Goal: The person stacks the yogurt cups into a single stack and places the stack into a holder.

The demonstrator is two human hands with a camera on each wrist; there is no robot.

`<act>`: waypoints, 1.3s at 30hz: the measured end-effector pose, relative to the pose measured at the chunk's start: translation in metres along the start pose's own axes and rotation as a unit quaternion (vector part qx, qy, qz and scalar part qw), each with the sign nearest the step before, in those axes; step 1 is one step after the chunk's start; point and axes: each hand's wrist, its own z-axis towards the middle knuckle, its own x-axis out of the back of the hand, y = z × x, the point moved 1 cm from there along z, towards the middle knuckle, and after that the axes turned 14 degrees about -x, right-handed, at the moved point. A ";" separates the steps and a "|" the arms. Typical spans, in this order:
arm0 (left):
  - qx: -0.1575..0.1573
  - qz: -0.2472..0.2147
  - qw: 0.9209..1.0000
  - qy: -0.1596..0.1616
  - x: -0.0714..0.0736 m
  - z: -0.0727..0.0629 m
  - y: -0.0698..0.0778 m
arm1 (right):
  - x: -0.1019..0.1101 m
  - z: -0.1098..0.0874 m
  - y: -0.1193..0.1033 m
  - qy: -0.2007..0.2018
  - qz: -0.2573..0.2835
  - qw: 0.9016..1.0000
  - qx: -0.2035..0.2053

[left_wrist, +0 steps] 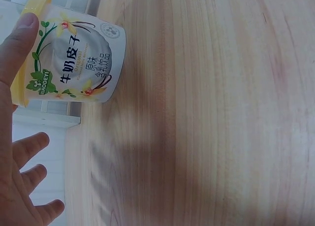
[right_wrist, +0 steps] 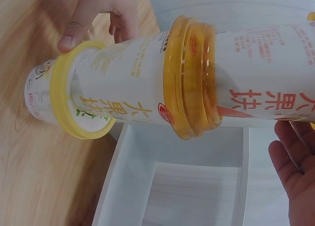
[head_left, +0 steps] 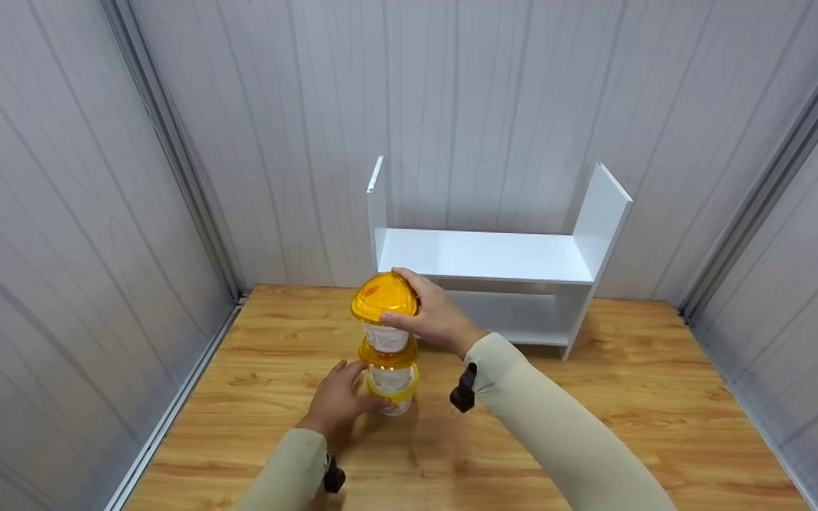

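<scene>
Three plastic cups stand stacked on the wooden table in front of me. The bottom one is a white milk-drink cup (left_wrist: 74,53) with a yellow rim and flower print. Above it sits a white cup (right_wrist: 128,78) under an orange lid (right_wrist: 189,78). The top cup (head_left: 386,338) has a domed orange lid (head_left: 384,294). My right hand (head_left: 439,314) grips the top cup around its lid, thumb in front. Low on the stack, my left hand (head_left: 341,399) holds the bottom cup, thumb on its yellow rim; its other fingers spread away from the cup.
A white two-tier shelf (head_left: 487,255) stands behind and right of the stack, with upright side panels. The wooden table (head_left: 295,326) runs back to a pale panelled wall (head_left: 451,106); more panels rise at left and right.
</scene>
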 end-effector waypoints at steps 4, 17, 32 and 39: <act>-0.001 -0.001 1.000 0.002 0.000 0.000 0.001 | 0.003 0.000 0.001 -0.007 0.008 1.000 -0.007; 0.001 0.021 1.000 0.004 -0.006 0.002 -0.004 | 0.044 -0.015 0.017 0.088 -0.059 0.994 -0.002; -0.005 0.017 1.000 0.000 -0.007 0.005 -0.008 | 0.132 -0.037 0.066 0.224 -0.018 0.974 -0.012; -0.019 0.013 1.000 -0.003 -0.007 0.004 -0.008 | 0.161 -0.048 0.083 0.285 -0.029 0.957 -0.045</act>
